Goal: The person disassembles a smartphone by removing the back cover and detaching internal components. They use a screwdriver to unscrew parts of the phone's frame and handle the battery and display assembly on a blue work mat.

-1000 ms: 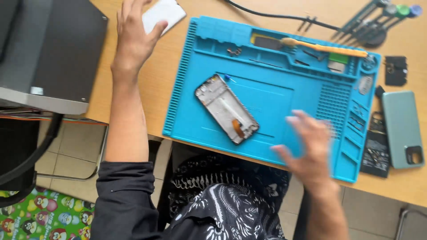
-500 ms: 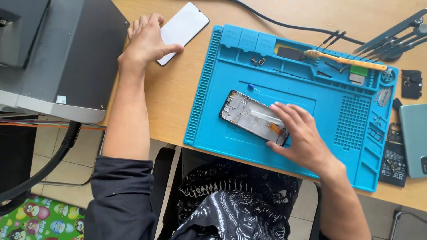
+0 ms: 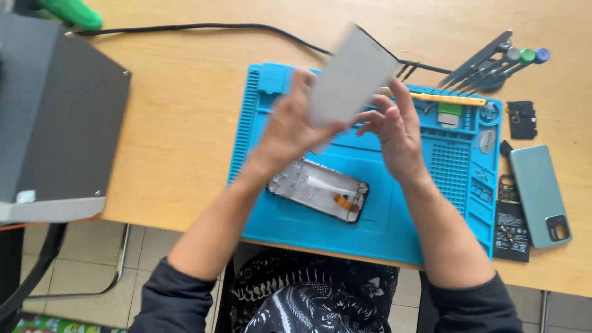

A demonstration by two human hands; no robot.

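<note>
Both hands hold a thin grey rectangular panel up above the blue silicone work mat. My left hand grips its lower left edge. My right hand touches its right side with fingers spread; the panel is blurred. Below the hands, an opened phone frame with a small orange flex part lies flat on the mat.
A dark grey box-shaped machine sits at the left table edge. A black cable runs across the back. Screwdrivers and tweezers, a yellow pry tool, a green phone back cover, a battery and a small black part lie at the right.
My left hand picked the panel up from the table at the left and brought it over the mat. My right hand left the phone frame and rose to meet the panel.
</note>
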